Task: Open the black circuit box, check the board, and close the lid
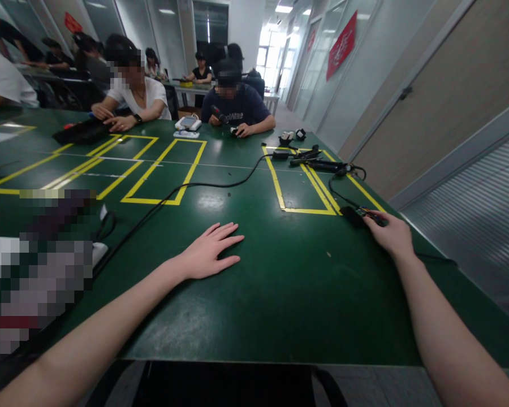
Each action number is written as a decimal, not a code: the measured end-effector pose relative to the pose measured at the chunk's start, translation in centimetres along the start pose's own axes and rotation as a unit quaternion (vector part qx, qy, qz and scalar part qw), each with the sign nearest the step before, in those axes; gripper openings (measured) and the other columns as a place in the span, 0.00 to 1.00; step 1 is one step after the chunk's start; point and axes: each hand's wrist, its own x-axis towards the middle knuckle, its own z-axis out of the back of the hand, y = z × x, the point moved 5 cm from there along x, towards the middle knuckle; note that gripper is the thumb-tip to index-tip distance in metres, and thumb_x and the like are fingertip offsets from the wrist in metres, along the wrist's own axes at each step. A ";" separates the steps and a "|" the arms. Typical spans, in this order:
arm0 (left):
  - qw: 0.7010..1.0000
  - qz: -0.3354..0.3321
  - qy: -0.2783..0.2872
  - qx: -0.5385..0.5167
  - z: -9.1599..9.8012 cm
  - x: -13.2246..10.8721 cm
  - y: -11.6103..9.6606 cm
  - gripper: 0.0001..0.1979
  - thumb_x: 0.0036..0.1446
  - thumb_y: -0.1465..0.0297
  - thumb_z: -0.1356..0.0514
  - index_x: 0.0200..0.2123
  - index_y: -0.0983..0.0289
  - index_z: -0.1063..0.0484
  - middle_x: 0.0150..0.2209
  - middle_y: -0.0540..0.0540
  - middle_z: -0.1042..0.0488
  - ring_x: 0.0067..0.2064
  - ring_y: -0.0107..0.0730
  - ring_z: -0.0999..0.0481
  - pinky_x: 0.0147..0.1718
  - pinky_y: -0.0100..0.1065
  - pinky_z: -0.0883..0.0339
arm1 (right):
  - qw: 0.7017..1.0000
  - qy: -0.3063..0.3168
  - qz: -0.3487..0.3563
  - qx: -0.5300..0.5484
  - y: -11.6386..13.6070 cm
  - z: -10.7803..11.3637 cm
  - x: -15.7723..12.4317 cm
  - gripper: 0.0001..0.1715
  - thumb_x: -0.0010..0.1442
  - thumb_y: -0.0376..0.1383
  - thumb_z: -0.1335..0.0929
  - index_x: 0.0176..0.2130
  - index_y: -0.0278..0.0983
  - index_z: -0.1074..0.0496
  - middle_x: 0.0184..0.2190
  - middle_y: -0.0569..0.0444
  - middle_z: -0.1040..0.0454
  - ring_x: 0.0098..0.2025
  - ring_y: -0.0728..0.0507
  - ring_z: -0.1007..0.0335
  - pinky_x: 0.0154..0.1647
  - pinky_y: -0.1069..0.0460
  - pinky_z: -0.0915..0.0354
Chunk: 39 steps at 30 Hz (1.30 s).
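Observation:
My left hand (pixel 207 251) lies flat on the green tabletop (pixel 275 305), fingers spread, with nothing in it. At the right edge of the table, my right hand (pixel 390 233) has its fingers closed on a small black part with coloured wires (pixel 353 216). Its exact kind is hard to make out, and my fingers hide some of it. A dark cable runs from this part toward a black tool-like handle (pixel 324 165) lying farther back, across the yellow tape lines.
A long black cord (pixel 220 185) crosses the table from the left to a black box (pixel 281 154). Small black-and-white parts (pixel 285 137) lie at the back right. Across the table, a person in a dark shirt (pixel 237 107) holds a power tool. Blurred items cover the left side.

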 end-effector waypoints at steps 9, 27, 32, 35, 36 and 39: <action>1.000 0.001 0.000 0.006 -0.1 0.0 -0.2 0.29 0.71 0.53 0.44 0.69 0.57 0.36 0.74 0.61 0.46 0.76 0.44 0.48 0.74 0.52 0.56 | 0.998 0.063 0.002 -0.012 6.2 -2.2 -2.1 0.24 0.57 0.46 0.28 0.48 0.36 0.17 0.42 0.41 0.16 0.46 0.28 0.21 0.44 0.40 0.27; 0.988 -0.060 -0.120 -0.074 2.9 0.1 -2.3 0.14 0.58 0.58 0.33 0.38 0.61 0.29 0.36 0.53 0.25 0.40 0.38 0.27 0.38 0.36 0.32 | 0.797 0.248 0.518 0.187 28.2 -3.2 -18.3 0.21 0.67 0.38 0.31 0.58 0.38 0.24 0.49 0.46 0.21 0.40 0.43 0.20 0.38 0.52 0.27; 0.994 -0.057 -0.083 -0.034 2.4 0.2 -2.2 0.18 0.56 0.55 0.31 0.43 0.61 0.25 0.41 0.56 0.22 0.45 0.43 0.26 0.45 0.42 0.29 | 0.802 0.177 0.546 0.166 27.6 -2.7 -18.1 0.19 0.71 0.38 0.35 0.58 0.39 0.26 0.49 0.47 0.20 0.41 0.44 0.19 0.34 0.53 0.27; 0.997 -0.040 -0.070 -0.004 2.2 0.2 -2.0 0.24 0.54 0.53 0.29 0.48 0.61 0.24 0.51 0.59 0.24 0.54 0.49 0.26 0.55 0.49 0.31 | 0.804 0.142 0.550 0.175 27.6 -2.3 -17.9 0.18 0.72 0.38 0.36 0.56 0.39 0.24 0.48 0.46 0.19 0.41 0.44 0.19 0.35 0.53 0.27; 0.997 -0.037 -0.066 -0.001 2.1 0.2 -1.9 0.26 0.54 0.53 0.29 0.51 0.61 0.25 0.54 0.60 0.25 0.57 0.51 0.27 0.58 0.50 0.33 | 0.804 0.139 0.550 0.178 27.6 -2.3 -17.9 0.17 0.72 0.38 0.36 0.55 0.39 0.24 0.48 0.46 0.19 0.41 0.44 0.19 0.35 0.53 0.27; 0.998 -0.035 -0.061 -0.004 1.8 0.2 -1.7 0.28 0.54 0.54 0.29 0.54 0.61 0.26 0.58 0.61 0.26 0.62 0.53 0.29 0.63 0.52 0.36 | 0.805 0.157 0.543 0.179 27.7 -2.5 -18.1 0.16 0.72 0.37 0.36 0.55 0.39 0.24 0.48 0.46 0.19 0.42 0.43 0.19 0.36 0.52 0.26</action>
